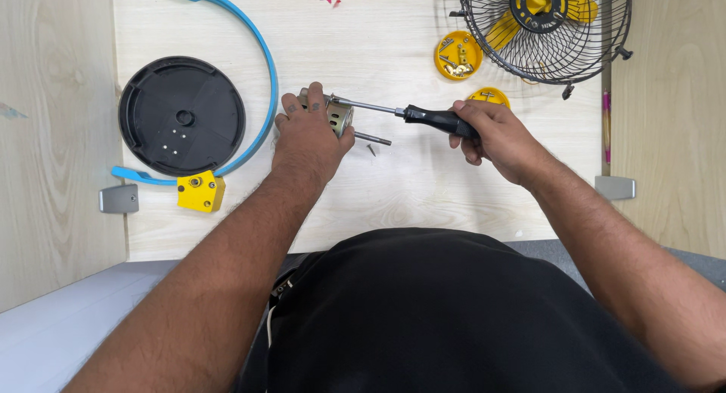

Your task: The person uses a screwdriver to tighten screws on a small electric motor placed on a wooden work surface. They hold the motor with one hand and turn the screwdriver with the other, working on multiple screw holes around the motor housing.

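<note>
Looking down from the head camera, the left hand (308, 132) lies over a small metal motor (338, 115) near the middle of the pale wooden surface (393, 189), fingers curled and pressed around the housing so that only its right side and a short shaft (373, 140) stick out. The right hand (495, 132) is wrapped shut around the black handle of a screwdriver (423, 116), whose steel shank runs left to meet the motor's upper end. A loose screw (371, 149) lies just beside the shaft. Left of the hands sit a round black base (181, 115), a blue curved bracket (257, 45) arcing around it, and a yellow block (200, 190) — all near the surface's left edge. At upper right a black wire fan cage (548, 30) with yellow blades reaches past the top edge, with two yellow caps (457, 55) holding small parts just beside it. Open room lies in front of the hands — bare wood down to the near edge, where the person's dark shirt (454, 317) begins.
</note>
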